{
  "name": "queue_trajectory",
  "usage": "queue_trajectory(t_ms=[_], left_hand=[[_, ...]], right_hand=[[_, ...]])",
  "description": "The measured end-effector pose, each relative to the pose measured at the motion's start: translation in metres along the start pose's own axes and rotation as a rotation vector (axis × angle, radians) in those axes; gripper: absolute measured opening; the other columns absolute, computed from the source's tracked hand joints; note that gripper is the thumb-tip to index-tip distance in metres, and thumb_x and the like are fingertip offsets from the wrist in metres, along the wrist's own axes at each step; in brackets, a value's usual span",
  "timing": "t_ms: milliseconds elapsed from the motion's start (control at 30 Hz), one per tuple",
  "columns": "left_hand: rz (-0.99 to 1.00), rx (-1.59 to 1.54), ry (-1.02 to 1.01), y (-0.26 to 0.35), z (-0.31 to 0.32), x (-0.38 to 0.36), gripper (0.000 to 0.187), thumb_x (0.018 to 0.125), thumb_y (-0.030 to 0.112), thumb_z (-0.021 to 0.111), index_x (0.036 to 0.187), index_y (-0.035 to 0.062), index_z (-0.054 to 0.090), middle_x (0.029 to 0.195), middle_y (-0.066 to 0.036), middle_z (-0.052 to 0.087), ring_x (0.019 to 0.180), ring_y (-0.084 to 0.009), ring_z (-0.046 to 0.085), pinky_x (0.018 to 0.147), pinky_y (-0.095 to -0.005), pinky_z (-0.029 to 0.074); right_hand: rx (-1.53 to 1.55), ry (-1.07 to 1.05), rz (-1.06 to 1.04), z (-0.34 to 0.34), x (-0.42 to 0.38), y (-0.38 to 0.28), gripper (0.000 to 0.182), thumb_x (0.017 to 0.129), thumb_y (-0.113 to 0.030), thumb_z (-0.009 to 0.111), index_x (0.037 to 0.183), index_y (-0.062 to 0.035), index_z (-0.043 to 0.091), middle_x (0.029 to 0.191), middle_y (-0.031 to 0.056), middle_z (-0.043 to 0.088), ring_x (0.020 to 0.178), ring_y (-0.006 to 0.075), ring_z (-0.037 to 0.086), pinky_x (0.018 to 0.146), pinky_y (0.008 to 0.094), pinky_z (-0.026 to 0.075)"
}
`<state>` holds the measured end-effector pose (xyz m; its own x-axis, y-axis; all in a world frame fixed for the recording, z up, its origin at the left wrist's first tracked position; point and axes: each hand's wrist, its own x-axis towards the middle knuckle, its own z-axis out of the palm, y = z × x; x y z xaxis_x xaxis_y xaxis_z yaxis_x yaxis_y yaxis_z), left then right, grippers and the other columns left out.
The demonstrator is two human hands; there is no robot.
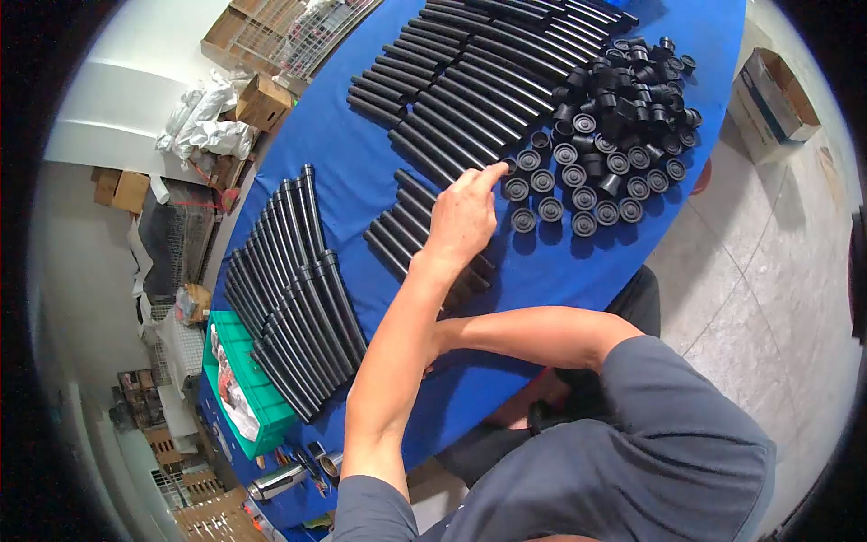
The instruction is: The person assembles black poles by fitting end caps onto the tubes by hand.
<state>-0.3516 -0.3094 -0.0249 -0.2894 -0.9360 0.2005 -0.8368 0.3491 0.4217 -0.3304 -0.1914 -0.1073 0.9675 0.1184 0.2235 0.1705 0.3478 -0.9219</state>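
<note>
My left hand [465,215] reaches over the blue-covered table, index finger extended and fingertips pinched at a black round cap [509,166] at the left edge of the cap group. Under that hand lies a short row of black tubes [395,237]. My right arm crosses beneath the left forearm, and my right hand [432,365] is almost wholly hidden there. More ringed black caps [550,209] stand just right of the left hand, several with their round faces up. Long rows of plain black tubes [461,113] lie beyond it.
Two fanned stacks of capped black tubes [302,334] lie at the left. Beside them are a green crate [271,411] with a plastic bag and some tools. A blue cloth [348,194] covers the table. An open cardboard box [772,95] stands on the floor at the right.
</note>
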Motion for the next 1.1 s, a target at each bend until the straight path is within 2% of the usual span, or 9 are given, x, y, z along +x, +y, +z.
queue_trajectory(t_ms=[100, 233, 433, 567, 700, 833, 933, 1067, 1100], left_hand=[[-0.064, 0.146, -0.11, -0.007, 0.002, 0.02, 0.054, 0.089, 0.007, 0.064, 0.141, 0.0196, 0.054, 0.109, -0.016, 0.065, 0.098, -0.0387, 0.068, 0.084, -0.0492, 0.056], [-0.102, 0.248, -0.183, -0.006, 0.006, 0.032, 0.055, 0.086, 0.016, 0.072, 0.138, 0.0244, 0.058, 0.098, -0.011, 0.063, 0.097, -0.034, 0.066, 0.083, -0.047, 0.054], [-0.093, 0.165, -0.153, -0.014, 0.013, 0.034, 0.041, 0.085, 0.017, 0.074, 0.124, 0.0166, 0.061, 0.102, -0.012, 0.068, 0.098, -0.0361, 0.068, 0.081, -0.048, 0.056], [-0.057, 0.015, 0.041, -0.024, 0.013, 0.025, 0.039, 0.079, 0.013, 0.08, 0.113, 0.0093, 0.061, 0.085, -0.009, 0.066, 0.08, -0.0281, 0.067, 0.072, -0.0395, 0.053], [-0.229, -0.194, 0.228, -0.019, -0.034, -0.011, 0.037, 0.083, 0.015, 0.079, 0.112, 0.002, 0.06, 0.079, -0.01, 0.067, 0.071, -0.0175, 0.065, 0.067, -0.0326, 0.052], [-0.424, 0.046, 0.339, -0.042, -0.1, -0.089, 0.034, 0.08, 0.022, 0.077, 0.101, -0.0011, 0.063, 0.082, -0.011, 0.069, 0.076, -0.0194, 0.067, 0.073, -0.0349, 0.054], [-0.712, 0.194, 0.129, -0.079, -0.114, -0.147, 0.039, 0.079, 0.024, 0.077, 0.106, -0.0023, 0.066, 0.088, -0.014, 0.072, 0.08, -0.0216, 0.069, 0.076, -0.0357, 0.055], [-0.824, 0.109, 0.083, -0.097, -0.089, -0.184, 0.046, 0.079, 0.028, 0.081, 0.111, -0.0036, 0.068, 0.094, -0.016, 0.074, 0.084, -0.0235, 0.072, 0.076, -0.0366, 0.057], [-0.844, 0.059, 0.091, -0.1, -0.082, -0.186, 0.047, 0.079, 0.027, 0.081, 0.112, -0.0034, 0.068, 0.096, -0.017, 0.074, 0.084, -0.0238, 0.072, 0.075, -0.0369, 0.058]], right_hand=[[-0.058, 0.028, 0.073, 0.004, 0.001, -0.004, 0.022, 0.091, -0.024, 0.07, 0.08, -0.0049, 0.068, 0.066, 0.0052, 0.062, 0.052, 0.0143, 0.056, 0.047, 0.0288, 0.044], [-0.041, 0.074, 0.018, 0.005, -0.006, -0.008, 0.022, 0.091, -0.023, 0.07, 0.079, -0.0042, 0.067, 0.065, 0.0052, 0.062, 0.052, 0.0145, 0.056, 0.047, 0.029, 0.044], [-0.075, 0.114, -0.032, 0.006, -0.006, -0.004, 0.023, 0.092, -0.02, 0.068, 0.077, -0.0031, 0.065, 0.064, 0.0067, 0.06, 0.053, 0.0149, 0.057, 0.048, 0.0295, 0.044], [-0.044, 0.045, 0.004, 0.0, -0.003, -0.002, 0.025, 0.092, -0.019, 0.068, 0.074, -0.0032, 0.062, 0.063, 0.006, 0.059, 0.053, 0.0153, 0.054, 0.047, 0.0305, 0.043], [-0.098, -0.056, 0.204, 0.005, 0.009, -0.006, 0.026, 0.09, -0.022, 0.07, 0.074, -0.0037, 0.061, 0.064, 0.0034, 0.057, 0.052, 0.0149, 0.05, 0.046, 0.0314, 0.042], [-0.316, -0.112, 0.182, 0.007, 0.014, -0.016, 0.025, 0.087, -0.026, 0.073, 0.086, -0.001, 0.07, 0.067, 0.0067, 0.064, 0.056, 0.0155, 0.06, 0.047, 0.0329, 0.047], [-0.457, -0.133, 0.174, 0.012, 0.013, -0.018, 0.026, 0.086, -0.026, 0.073, 0.093, -0.0008, 0.072, 0.074, 0.0076, 0.069, 0.059, 0.0163, 0.063, 0.054, 0.0342, 0.05], [-0.494, -0.135, 0.159, 0.013, 0.013, -0.012, 0.026, 0.086, -0.026, 0.073, 0.095, -0.001, 0.072, 0.078, 0.0086, 0.072, 0.062, 0.0173, 0.065, 0.06, 0.0359, 0.052], [-0.491, -0.128, 0.134, 0.013, 0.012, -0.011, 0.028, 0.086, -0.028, 0.074, 0.094, -0.0013, 0.072, 0.073, 0.0081, 0.069, 0.059, 0.0178, 0.064, 0.053, 0.035, 0.051]])
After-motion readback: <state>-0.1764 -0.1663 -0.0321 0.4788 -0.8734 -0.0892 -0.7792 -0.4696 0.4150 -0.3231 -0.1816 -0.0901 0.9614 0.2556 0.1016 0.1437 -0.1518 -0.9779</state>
